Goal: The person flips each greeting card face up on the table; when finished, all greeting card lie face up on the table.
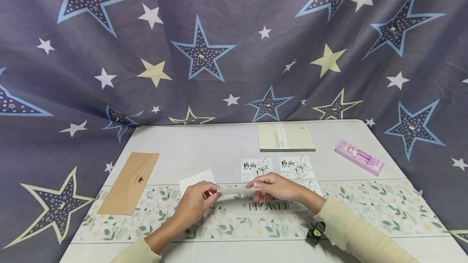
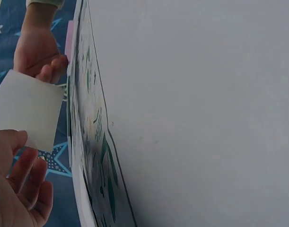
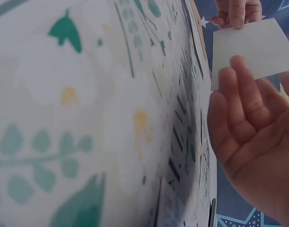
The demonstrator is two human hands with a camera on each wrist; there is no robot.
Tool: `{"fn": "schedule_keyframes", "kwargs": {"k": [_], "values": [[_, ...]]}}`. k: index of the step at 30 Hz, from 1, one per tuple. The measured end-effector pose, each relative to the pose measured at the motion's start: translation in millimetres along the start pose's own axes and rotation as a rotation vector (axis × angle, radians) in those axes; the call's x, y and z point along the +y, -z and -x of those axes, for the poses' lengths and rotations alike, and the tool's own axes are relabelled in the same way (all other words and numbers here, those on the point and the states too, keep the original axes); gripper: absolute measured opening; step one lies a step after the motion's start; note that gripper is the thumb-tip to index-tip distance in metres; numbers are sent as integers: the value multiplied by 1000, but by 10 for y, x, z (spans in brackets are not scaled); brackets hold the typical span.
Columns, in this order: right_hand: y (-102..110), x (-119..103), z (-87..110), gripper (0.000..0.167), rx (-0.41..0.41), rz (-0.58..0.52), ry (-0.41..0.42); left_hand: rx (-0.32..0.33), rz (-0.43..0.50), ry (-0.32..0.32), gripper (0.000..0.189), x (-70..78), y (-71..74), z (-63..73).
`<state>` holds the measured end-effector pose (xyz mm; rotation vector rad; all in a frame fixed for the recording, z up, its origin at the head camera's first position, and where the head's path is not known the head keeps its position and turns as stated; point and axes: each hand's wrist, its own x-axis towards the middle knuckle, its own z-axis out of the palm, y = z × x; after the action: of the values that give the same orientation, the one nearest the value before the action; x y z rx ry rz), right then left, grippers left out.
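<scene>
A small pale blank card [image 1: 237, 191] is held above the table, nearly edge-on in the head view. My left hand [image 1: 197, 202] pinches its left end between thumb and fingers. At the other end, my right hand [image 1: 276, 188] holds the card with its fingertips. The card's pale face [image 2: 28, 106] shows in the left wrist view, with the left thumb [image 2: 14, 139] on it. In the right wrist view, the right fingers [image 3: 246, 90] overlap the near part of the card. Behind the left hand, a white square sheet [image 1: 197, 177] lies on the table.
Beyond the right hand lie two printed cards [image 1: 256, 169] [image 1: 296, 167], with another partly covered by that hand. A brown envelope [image 1: 128, 184] lies left, a Gambit pad [image 1: 287, 137] at the back, a pink pen box [image 1: 359, 157] right. A small dark object [image 1: 315, 232] sits by the right sleeve.
</scene>
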<state>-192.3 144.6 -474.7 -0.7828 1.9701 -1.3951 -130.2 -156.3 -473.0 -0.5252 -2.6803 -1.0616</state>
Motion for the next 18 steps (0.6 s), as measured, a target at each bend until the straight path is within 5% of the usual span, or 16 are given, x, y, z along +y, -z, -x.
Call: {"fn": "schedule_keyframes", "kwargs": {"k": [10, 18], "values": [[-4, -29, 24, 43, 71, 137, 18, 3, -20, 1, 19, 27, 2, -62], [10, 4, 123, 52, 130, 295, 89, -80, 30, -4, 20, 101, -16, -119]]}}
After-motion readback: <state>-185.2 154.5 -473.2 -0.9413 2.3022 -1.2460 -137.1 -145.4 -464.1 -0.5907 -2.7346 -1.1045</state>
